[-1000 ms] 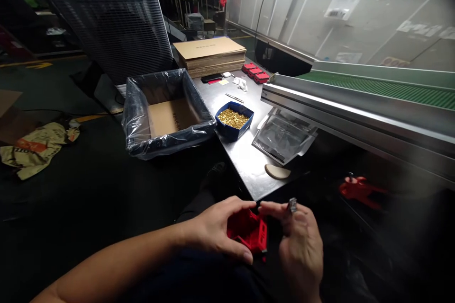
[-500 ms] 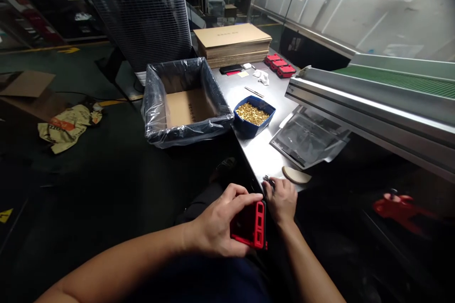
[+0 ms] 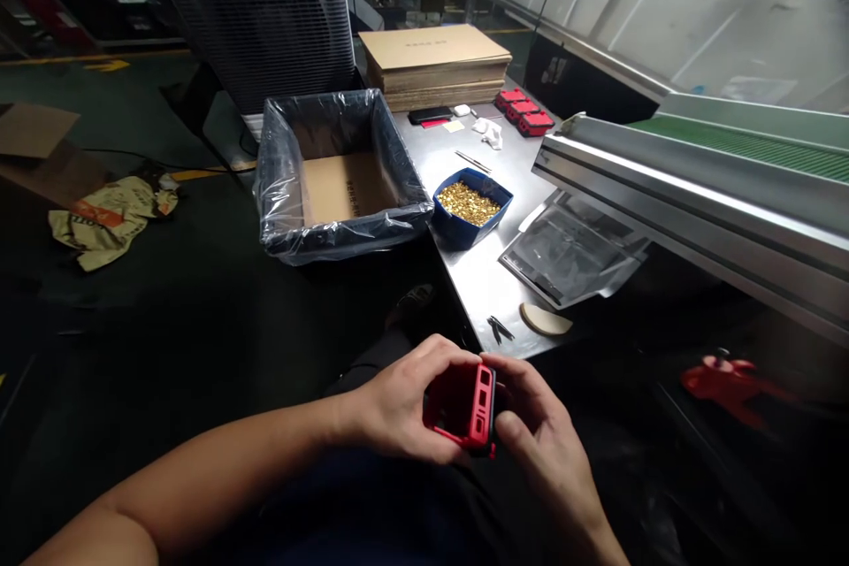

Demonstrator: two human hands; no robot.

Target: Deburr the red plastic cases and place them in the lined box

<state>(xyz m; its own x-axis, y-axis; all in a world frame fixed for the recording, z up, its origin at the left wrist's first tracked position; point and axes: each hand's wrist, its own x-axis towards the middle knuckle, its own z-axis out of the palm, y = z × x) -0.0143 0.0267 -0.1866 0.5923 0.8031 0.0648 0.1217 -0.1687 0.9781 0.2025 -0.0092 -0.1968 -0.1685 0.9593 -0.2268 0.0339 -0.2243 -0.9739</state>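
My left hand [image 3: 404, 407] is wrapped around a red and black plastic housing [image 3: 482, 407], whose red edge shows a row of rectangular openings. On its right side, my right hand [image 3: 547, 424] curls about the housing, with fingertips at its top edge and the thumb close to its black side. Beyond the hands, small dark nippers [image 3: 499, 330] lie on the metal table near its front edge. Beside them is a beige half-round piece [image 3: 545, 319]. A blue bin [image 3: 464, 233] of small brass-coloured parts stands farther back.
A plastic-lined box [image 3: 345, 249] is left of the table [image 3: 457, 270]. Stacked cardboard [image 3: 438, 62] and several red-black housings [image 3: 523, 112] sit at the back. A clear plastic bag [image 3: 570, 248] lies below the green conveyor [image 3: 749, 141] on the right.
My right hand has let go of the nippers on the table and come back to the housing. My left hand keeps its hold. The view has shifted slightly.
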